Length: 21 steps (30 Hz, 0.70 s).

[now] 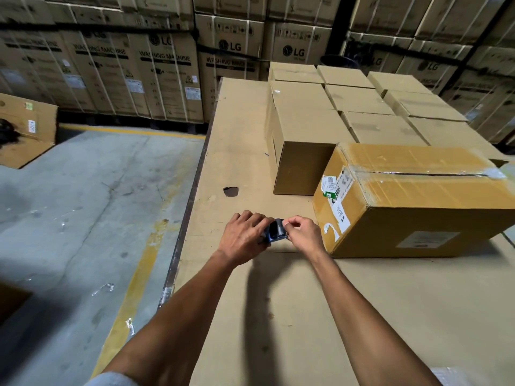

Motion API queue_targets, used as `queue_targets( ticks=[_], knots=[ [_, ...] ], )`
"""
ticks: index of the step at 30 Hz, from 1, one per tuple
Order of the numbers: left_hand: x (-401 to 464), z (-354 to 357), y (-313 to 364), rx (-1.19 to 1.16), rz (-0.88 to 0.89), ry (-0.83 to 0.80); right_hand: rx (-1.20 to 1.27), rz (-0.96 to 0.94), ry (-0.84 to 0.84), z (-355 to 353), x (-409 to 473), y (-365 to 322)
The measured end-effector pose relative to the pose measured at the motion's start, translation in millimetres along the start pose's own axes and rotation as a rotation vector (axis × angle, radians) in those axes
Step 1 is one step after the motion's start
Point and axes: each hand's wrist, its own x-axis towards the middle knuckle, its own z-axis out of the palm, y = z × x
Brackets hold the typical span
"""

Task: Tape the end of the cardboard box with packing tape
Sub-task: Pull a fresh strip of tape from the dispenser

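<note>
A large brown cardboard box (423, 201) lies at the right on a table covered with cardboard sheet (245, 151). Its top seam carries clear tape and its near end shows white labels. Just left of the box, both hands meet over the table. My left hand (242, 235) grips a dark blue tape dispenser (274, 231). My right hand (302, 232) pinches at the dispenser's top edge with thumb and forefinger; the tape end itself is too small to make out.
Several smaller plain boxes (306, 126) stand in rows behind the big box. A hole (230, 191) marks the sheet. Stacks of washing machine cartons (164, 76) line the back. A concrete floor with yellow lines (131, 296) lies left.
</note>
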Motion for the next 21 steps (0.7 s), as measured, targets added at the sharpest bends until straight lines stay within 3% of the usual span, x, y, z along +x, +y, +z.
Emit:
queue_targets(
  ticks=[2, 5, 21],
  knots=[
    [-1.6, -3.7, 2.2, 0.001, -0.007, 0.005, -0.172, -0.059, 0.036, -4.5, -3.7, -8.9],
    [-2.7, -9.0, 5.3, 0.000, -0.009, 0.014, -0.240, -0.073, 0.045, -6.6, -10.5, -17.0],
    [-10.0, -24.0, 11.4, 0.071, 0.106, 0.124, -0.155, -0.097, 0.106, -25.8, -21.8, -35.3]
  ],
)
